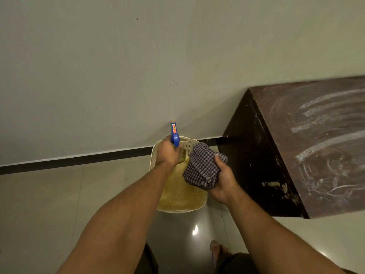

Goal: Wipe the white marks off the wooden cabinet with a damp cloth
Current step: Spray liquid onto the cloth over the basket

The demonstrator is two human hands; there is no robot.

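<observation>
A dark wooden cabinet (308,147) stands at the right against the wall, its top smeared with white swirling marks (324,123). My left hand (167,153) grips a spray bottle (175,134) with a blue head and yellowish liquid, its nozzle pointing away toward the wall. My right hand (223,180) holds a bunched blue-and-white checked cloth (203,165) right beside the bottle. Both hands hover over a basket, left of the cabinet.
A cream perforated plastic basket (183,204) sits on the glossy tiled floor (49,204) below my hands. A pale wall (98,76) with a black skirting strip (79,158) runs behind. My foot (217,250) shows at the bottom.
</observation>
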